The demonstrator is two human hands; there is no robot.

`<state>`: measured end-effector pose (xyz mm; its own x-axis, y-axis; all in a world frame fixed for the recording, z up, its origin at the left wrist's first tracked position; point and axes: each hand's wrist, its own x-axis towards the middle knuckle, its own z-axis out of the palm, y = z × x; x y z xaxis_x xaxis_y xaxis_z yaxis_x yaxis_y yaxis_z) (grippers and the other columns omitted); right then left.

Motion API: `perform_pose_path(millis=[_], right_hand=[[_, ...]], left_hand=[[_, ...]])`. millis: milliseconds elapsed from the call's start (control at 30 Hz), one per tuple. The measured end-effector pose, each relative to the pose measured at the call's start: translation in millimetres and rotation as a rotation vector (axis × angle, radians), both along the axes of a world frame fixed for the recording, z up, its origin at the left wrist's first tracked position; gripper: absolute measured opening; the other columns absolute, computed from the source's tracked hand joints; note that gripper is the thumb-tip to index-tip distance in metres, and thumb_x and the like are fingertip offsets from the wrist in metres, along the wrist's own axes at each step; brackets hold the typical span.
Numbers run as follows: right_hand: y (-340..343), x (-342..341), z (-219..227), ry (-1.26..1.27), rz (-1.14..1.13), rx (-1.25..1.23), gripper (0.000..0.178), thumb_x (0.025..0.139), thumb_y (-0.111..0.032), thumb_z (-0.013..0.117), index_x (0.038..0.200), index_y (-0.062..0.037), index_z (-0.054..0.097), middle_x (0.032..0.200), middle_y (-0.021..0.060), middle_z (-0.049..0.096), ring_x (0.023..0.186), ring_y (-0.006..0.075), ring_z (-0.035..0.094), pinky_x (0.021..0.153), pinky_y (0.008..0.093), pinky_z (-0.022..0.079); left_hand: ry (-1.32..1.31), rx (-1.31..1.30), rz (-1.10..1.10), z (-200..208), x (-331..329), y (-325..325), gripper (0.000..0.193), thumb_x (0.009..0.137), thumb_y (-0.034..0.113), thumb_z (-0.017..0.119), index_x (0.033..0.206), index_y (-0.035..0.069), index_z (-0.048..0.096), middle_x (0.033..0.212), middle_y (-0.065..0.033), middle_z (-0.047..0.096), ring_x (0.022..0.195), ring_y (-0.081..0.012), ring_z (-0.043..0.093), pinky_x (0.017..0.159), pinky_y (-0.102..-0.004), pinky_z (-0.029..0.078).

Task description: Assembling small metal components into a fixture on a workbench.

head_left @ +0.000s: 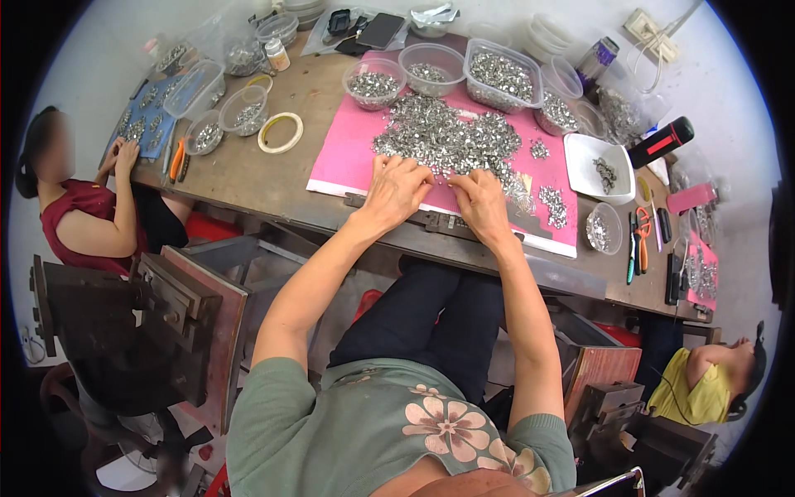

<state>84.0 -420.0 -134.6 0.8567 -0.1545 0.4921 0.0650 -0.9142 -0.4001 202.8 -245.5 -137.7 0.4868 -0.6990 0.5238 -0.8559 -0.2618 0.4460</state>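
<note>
A wide pile of small shiny metal parts [451,137] lies on a pink mat [335,157] in front of me. My left hand [396,190] and my right hand [480,205] meet at the pile's near edge, a small gap between them. Thumb and fingers are pinched together on each; whatever they grip is too small to make out. Just below the fingertips, a small metal block [445,224] sits at the table's front edge. To the right of my right hand lies a smaller heap of parts [553,207], with thin pin-like pieces [520,195] nearer the hand.
Plastic tubs of metal parts [501,79] line the mat's far side. At right are a white dish [575,170], a round cup [603,228] and orange-handled pliers [643,228]. A tape roll [280,132] lies left. Co-workers sit at the left [83,203] and right [691,385].
</note>
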Motion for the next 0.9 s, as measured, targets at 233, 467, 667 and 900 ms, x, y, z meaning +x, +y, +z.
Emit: perform_pose_path(millis=[233, 467, 667, 900], right_hand=[[-10, 9, -2, 0.078, 0.065, -0.188, 0.007, 0.088, -0.012, 0.067, 0.093, -0.0087, 0.068, 0.087, 0.008, 0.06, 0.091, 0.0276, 0.058, 0.08, 0.0416, 0.043], [-16, -9, 7, -0.007, 0.021, -0.169, 0.008, 0.086, -0.013, 0.069, 0.09, -0.0075, 0.064, 0.088, 0.0085, 0.061, 0.091, 0.0278, 0.059, 0.082, 0.0413, 0.042], [-10, -70, 9, -0.012, 0.007, 0.162, 0.013, 0.084, -0.004, 0.072, 0.09, -0.0046, 0.062, 0.088, 0.0089, 0.062, 0.083, 0.0289, 0.06, 0.075, 0.0398, 0.041], [2, -82, -4, -0.103, -0.024, 0.106, 0.016, 0.082, -0.002, 0.073, 0.091, -0.0047, 0.061, 0.091, 0.009, 0.063, 0.085, 0.03, 0.059, 0.077, 0.0402, 0.043]], left_hand=[[-0.111, 0.086, -0.085, -3, 7, -1, 0.007, 0.083, 0.014, 0.074, 0.09, 0.015, 0.073, 0.086, -0.0032, 0.062, 0.091, -0.0235, 0.057, 0.091, -0.0459, 0.035], [-0.145, 0.118, -0.039, 0, 4, 1, 0.005, 0.085, 0.015, 0.071, 0.089, 0.013, 0.07, 0.087, -0.0018, 0.063, 0.093, -0.0238, 0.058, 0.091, -0.0427, 0.036], [0.05, -0.065, -0.172, 5, -36, -6, 0.009, 0.084, 0.013, 0.071, 0.091, 0.011, 0.067, 0.088, -0.0045, 0.063, 0.091, -0.0238, 0.059, 0.091, -0.0429, 0.037], [0.034, -0.143, -0.233, -11, -70, -28, 0.011, 0.084, 0.011, 0.071, 0.094, 0.009, 0.065, 0.093, -0.0042, 0.063, 0.091, -0.0247, 0.058, 0.088, -0.0404, 0.039]])
